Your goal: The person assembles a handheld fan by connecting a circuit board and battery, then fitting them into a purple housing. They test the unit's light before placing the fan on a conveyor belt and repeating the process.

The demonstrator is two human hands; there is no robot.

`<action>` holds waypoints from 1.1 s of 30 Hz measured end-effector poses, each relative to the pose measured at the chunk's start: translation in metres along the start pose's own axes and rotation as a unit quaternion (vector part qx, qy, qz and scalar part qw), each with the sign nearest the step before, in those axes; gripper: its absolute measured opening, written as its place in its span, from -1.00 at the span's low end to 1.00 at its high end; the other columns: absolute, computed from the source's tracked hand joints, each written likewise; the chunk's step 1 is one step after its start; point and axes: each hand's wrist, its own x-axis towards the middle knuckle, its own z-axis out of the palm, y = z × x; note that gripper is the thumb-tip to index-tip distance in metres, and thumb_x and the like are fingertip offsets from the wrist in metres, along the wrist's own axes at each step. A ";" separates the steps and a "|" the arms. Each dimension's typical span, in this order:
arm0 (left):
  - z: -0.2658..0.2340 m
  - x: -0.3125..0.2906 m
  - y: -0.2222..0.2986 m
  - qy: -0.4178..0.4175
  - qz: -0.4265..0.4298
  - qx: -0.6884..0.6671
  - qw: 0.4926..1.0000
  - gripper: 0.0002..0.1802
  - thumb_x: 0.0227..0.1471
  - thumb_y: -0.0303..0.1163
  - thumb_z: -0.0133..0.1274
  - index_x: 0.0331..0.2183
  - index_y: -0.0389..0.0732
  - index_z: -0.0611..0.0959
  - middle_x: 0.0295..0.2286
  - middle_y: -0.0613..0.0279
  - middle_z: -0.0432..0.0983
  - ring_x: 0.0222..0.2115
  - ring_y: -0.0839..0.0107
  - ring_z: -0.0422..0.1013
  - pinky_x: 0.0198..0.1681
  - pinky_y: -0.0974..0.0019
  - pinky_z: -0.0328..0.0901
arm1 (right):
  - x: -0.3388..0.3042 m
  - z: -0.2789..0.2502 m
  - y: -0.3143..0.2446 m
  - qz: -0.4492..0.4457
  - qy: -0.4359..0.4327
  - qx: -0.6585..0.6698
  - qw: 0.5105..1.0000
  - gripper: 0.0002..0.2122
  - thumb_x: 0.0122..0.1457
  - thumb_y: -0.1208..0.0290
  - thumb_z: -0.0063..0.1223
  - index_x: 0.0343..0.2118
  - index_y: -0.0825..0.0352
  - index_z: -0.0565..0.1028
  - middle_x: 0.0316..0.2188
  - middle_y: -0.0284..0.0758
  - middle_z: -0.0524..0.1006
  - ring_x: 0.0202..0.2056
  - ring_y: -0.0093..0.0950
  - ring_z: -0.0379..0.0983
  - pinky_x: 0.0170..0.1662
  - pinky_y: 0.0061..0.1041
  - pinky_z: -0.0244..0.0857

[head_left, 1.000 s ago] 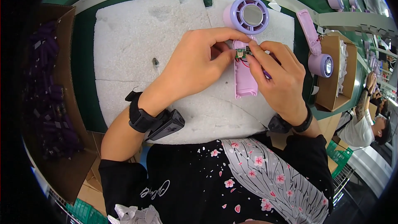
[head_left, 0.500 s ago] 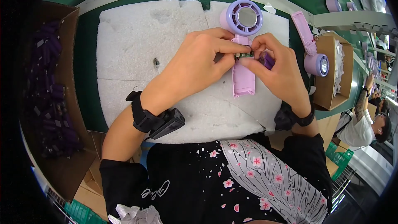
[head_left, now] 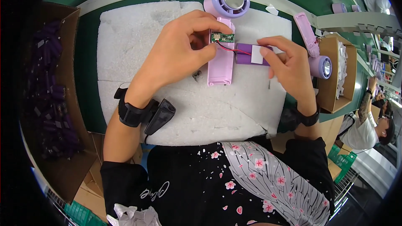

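A handheld fan with a round purple head [head_left: 226, 1] lies on the white foam slab, its pink handle [head_left: 220, 69] open toward me. A small green circuit board [head_left: 222, 37] sits in the upper part of that handle. My left hand [head_left: 178, 48] grips the fan at the board, index finger across the top and thumb at the left edge. Red and black wires run from the board to a purple battery pack [head_left: 245, 54] bearing a white pad. My right hand [head_left: 289, 60] holds this pack by its right end, beside the handle.
The foam slab [head_left: 138, 58] rests on a green table. At left, a cardboard box [head_left: 67, 58] holds many purple battery packs. Right of the slab lie another fan [head_left: 320, 67] and a cardboard box [head_left: 333, 75] with white pieces. A person [head_left: 364, 127] works farther right.
The fan has shifted left and slightly away from me. My right hand has drawn the battery pack out to the right of the handle, so the wires and board now show.
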 end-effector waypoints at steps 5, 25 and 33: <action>0.003 0.001 -0.002 0.018 -0.015 -0.023 0.999 -0.64 -0.13 -0.68 -0.01 -0.21 -0.29 0.64 -0.13 0.23 0.44 -0.33 0.58 0.39 -0.29 0.53 0.33 | -0.003 0.007 0.014 -0.287 0.099 -0.232 0.924 -0.86 -0.05 0.64 0.22 -0.39 0.50 0.55 -0.23 -0.26 0.58 -0.38 -0.41 0.53 -0.39 -0.49 0.38; 0.011 -0.002 -0.005 0.063 0.023 0.000 0.998 -0.66 -0.21 -0.66 0.03 -0.30 -0.24 0.70 -0.30 0.19 0.52 -0.53 0.47 0.40 -0.44 0.44 0.31 | -0.003 0.016 0.008 -0.337 0.093 -0.281 0.894 -0.91 -0.13 0.60 0.25 -0.51 0.37 0.56 -0.27 -0.21 0.61 -0.45 -0.34 0.53 -0.40 -0.46 0.41; 0.007 -0.002 -0.006 0.057 0.011 0.006 0.998 -0.64 -0.22 -0.66 0.03 -0.28 -0.23 0.71 -0.26 0.16 0.53 -0.52 0.45 0.42 -0.41 0.43 0.33 | -0.004 0.022 0.002 -0.325 0.072 -0.357 0.873 -0.90 -0.07 0.57 0.20 -0.48 0.40 0.50 -0.25 -0.22 0.59 -0.44 -0.34 0.48 -0.37 -0.44 0.39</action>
